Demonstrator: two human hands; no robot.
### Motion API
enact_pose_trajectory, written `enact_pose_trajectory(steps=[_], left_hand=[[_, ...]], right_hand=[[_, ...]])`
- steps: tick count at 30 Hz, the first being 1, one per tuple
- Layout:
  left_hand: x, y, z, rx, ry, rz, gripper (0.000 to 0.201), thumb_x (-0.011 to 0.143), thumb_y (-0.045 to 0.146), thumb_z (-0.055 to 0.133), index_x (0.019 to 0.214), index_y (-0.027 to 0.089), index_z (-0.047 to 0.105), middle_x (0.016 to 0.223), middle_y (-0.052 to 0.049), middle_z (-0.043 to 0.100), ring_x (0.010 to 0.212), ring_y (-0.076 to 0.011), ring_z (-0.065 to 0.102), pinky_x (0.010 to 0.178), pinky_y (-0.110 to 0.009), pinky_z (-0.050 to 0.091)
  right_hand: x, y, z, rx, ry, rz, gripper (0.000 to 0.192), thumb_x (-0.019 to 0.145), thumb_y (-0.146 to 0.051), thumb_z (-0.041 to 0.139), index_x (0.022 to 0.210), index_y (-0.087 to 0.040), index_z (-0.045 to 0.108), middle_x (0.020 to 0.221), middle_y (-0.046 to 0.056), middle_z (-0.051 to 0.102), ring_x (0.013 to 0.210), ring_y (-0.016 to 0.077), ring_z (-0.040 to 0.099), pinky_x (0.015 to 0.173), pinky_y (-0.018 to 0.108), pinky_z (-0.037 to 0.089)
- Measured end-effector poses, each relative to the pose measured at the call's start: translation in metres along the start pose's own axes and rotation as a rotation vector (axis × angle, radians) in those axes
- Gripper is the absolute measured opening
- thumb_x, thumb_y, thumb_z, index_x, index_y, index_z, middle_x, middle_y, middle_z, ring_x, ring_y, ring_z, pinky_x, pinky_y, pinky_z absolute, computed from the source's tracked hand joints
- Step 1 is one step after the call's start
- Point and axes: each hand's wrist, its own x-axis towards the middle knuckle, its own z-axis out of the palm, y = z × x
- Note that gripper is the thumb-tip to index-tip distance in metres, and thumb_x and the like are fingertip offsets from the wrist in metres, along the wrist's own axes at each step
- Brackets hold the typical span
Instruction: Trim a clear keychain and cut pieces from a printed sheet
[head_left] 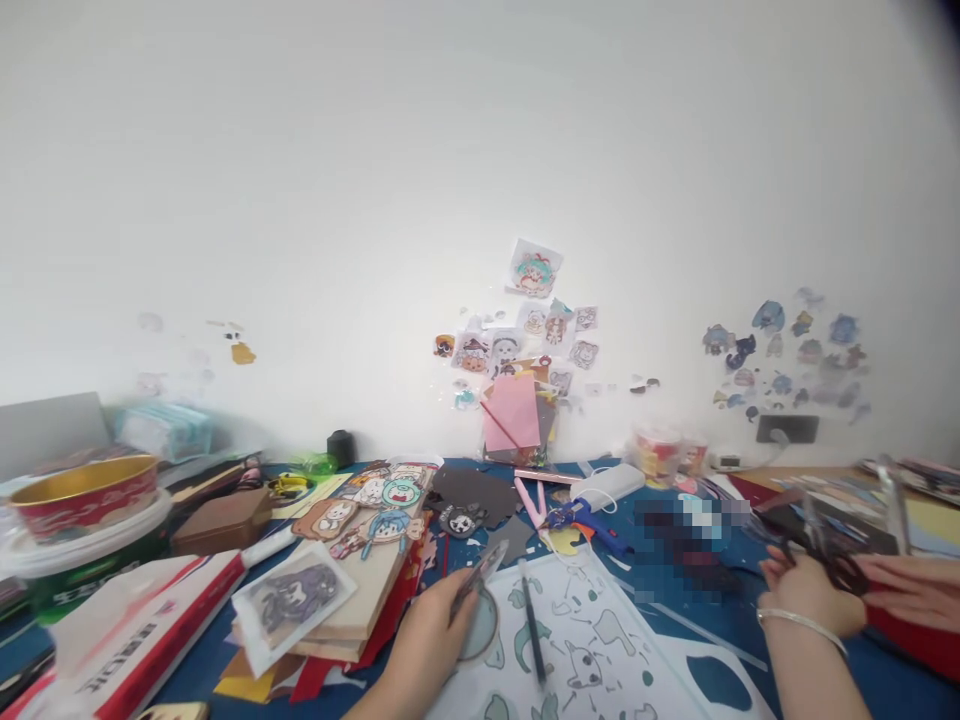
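My left hand (pixel 431 635) is closed around a slim tool (pixel 480 573) with a dark grip and a pale, pointed tip; its exact kind is unclear. Beneath it lies a printed sheet (pixel 600 640) with green-grey cartoon shapes, and a round grey piece (pixel 480 625) shows beside my fingers. A dark pen (pixel 532 625) rests across the sheet. On the right, my right hand (pixel 814 595), with a bracelet at the wrist, has its fingers curled at the dark-handled scissors (pixel 847 575). Part of the grip is hidden.
Another person's hand (pixel 911 600) reaches in from the right edge. A blue glue gun (pixel 592 515) and white box (pixel 609 485) stand behind the sheet. Left are stacked boards (pixel 356 605), a red-and-white box (pixel 150 640) and a tub (pixel 97 550). Stickers cover parts of the wall.
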Motion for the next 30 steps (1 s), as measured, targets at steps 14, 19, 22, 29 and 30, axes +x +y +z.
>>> enact_pose_trajectory(steps=[14, 19, 22, 29, 30], left_hand=[[0.031, 0.04, 0.027, -1.138, -0.008, -0.02, 0.042, 0.074, 0.044, 0.057, 0.104, 0.015, 0.058, 0.111, -0.012, 0.062, 0.106, -0.0251, 0.054, 0.094, -0.038, 0.037], [0.03, 0.057, 0.025, -1.507, -0.022, 0.004, 0.033, 0.076, 0.037, 0.059, 0.103, 0.017, 0.058, 0.107, -0.01, 0.062, 0.102, -0.0208, 0.056, 0.091, -0.034, 0.038], [0.029, 0.053, 0.019, -1.577, -0.001, 0.018, 0.029, 0.077, 0.036, 0.059, 0.098, 0.016, 0.059, 0.098, -0.009, 0.065, 0.095, -0.0202, 0.058, 0.087, -0.033, 0.039], [0.031, 0.048, 0.012, -1.498, 0.03, 0.059, 0.027, 0.078, 0.031, 0.058, 0.098, 0.013, 0.057, 0.088, -0.006, 0.065, 0.076, -0.0146, 0.06, 0.072, -0.026, 0.043], [0.031, 0.048, 0.012, -1.49, 0.045, 0.062, 0.028, 0.078, 0.032, 0.057, 0.099, 0.013, 0.055, 0.089, -0.006, 0.065, 0.07, -0.0125, 0.06, 0.066, -0.024, 0.043]], right_hand=[[-0.184, 0.023, 0.032, -0.372, -1.13, -0.354, 0.034, 0.07, -0.035, 0.052, 0.099, -0.017, 0.053, 0.065, 0.003, 0.065, 0.052, 0.0185, 0.059, 0.052, 0.029, 0.049], [-0.208, 0.033, 0.02, -0.506, -1.347, -0.731, 0.029, 0.078, -0.027, 0.042, 0.101, -0.019, 0.058, 0.091, 0.009, 0.065, 0.078, 0.0249, 0.062, 0.068, 0.036, 0.05], [-0.22, 0.029, 0.015, -0.392, -1.464, -0.946, 0.032, 0.075, -0.02, 0.046, 0.103, -0.021, 0.059, 0.104, 0.01, 0.061, 0.097, 0.0277, 0.056, 0.082, 0.04, 0.046], [-0.245, 0.013, 0.0, -0.28, -1.657, -0.966, 0.041, 0.078, -0.027, 0.052, 0.119, -0.023, 0.052, 0.104, 0.011, 0.058, 0.098, 0.028, 0.053, 0.084, 0.041, 0.044], [-0.247, 0.013, -0.001, -0.277, -1.681, -0.913, 0.041, 0.079, -0.03, 0.052, 0.119, -0.023, 0.052, 0.106, 0.012, 0.057, 0.101, 0.0285, 0.052, 0.085, 0.041, 0.043]])
